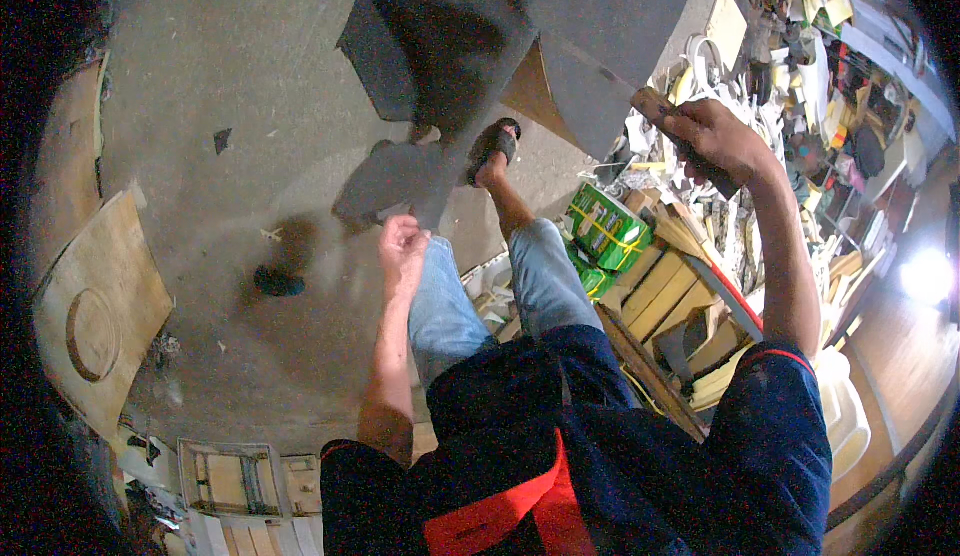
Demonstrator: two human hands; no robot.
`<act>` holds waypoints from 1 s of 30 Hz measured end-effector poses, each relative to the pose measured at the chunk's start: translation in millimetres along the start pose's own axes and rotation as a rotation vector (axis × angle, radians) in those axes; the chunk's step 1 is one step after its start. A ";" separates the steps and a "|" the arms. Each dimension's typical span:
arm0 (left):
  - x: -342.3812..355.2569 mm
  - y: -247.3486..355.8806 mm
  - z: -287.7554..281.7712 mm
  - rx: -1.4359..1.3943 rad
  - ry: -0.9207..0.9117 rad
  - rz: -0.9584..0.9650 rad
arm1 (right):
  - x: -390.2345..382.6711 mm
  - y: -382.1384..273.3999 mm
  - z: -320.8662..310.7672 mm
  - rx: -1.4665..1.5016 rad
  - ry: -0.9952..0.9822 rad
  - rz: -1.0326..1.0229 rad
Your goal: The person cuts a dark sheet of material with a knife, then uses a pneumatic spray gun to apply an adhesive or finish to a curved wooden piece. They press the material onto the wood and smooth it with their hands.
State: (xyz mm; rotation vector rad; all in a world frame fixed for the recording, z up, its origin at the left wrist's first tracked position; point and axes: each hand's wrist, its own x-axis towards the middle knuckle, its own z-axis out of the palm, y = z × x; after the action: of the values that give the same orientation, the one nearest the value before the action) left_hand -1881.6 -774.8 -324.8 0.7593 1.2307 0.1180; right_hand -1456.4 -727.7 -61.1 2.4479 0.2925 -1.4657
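Note:
A large dark grey flexible sheet with a tan underside hangs in folds ahead of me, running from the top edge down toward my legs. My left hand is closed, fingertips pinched on the narrow near end of this sheet, above my left knee. Out to the right, my right hand is wrapped round a brown wooden-handled tool. The front of that tool points at the sheet's right edge; its exact kind is hard to make out.
Scraps and offcuts lie heaped along the right. Green packages tied with yellow strap sit right of my knees. A tan board with a round cut stands at left. A dark scrap lies on the concrete floor. A bright lamp shines at far right.

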 end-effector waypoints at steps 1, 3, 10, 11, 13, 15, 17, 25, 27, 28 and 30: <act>2.9 5.9 -4.0 -0.046 0.028 -0.026 | 2.7 -1.6 -2.6 -0.021 -0.025 -0.005; 8.4 20.4 -12.0 -0.215 0.048 -0.020 | 8.4 -3.1 -6.9 -0.233 0.050 -0.069; 14.0 72.6 -27.9 -0.430 0.132 0.072 | 12.3 13.7 -2.7 -0.614 0.381 -0.283; 11.4 76.3 -26.9 -0.441 0.138 0.087 | 14.9 15.9 0.1 -0.608 0.429 -0.320; 1.6 78.4 -21.6 -0.413 0.152 0.121 | 24.4 17.6 1.6 -0.631 0.408 -0.281; -13.4 74.9 -13.6 -0.367 0.183 0.142 | 31.1 22.5 2.0 -0.603 0.384 -0.287; -30.5 66.4 -1.3 -0.312 0.219 0.129 | 36.0 28.8 3.0 -0.589 0.384 -0.305; -74.5 17.3 63.8 -0.267 0.291 0.001 | 41.8 58.3 -1.1 -0.607 0.438 -0.453; -76.8 9.1 76.0 -0.247 0.307 0.028 | 40.9 67.8 -1.3 -0.602 0.457 -0.440; -77.3 6.0 81.5 -0.253 0.309 0.034 | 41.2 72.2 -0.5 -0.610 0.470 -0.432; -77.1 1.2 93.5 -0.270 0.308 0.048 | 46.4 76.6 4.7 -0.615 0.486 -0.453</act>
State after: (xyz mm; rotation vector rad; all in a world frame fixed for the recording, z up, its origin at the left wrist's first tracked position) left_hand -1826.8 -853.2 -250.3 0.5468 1.4519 0.4458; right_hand -1415.0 -800.0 -94.4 2.2360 1.2546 -0.7031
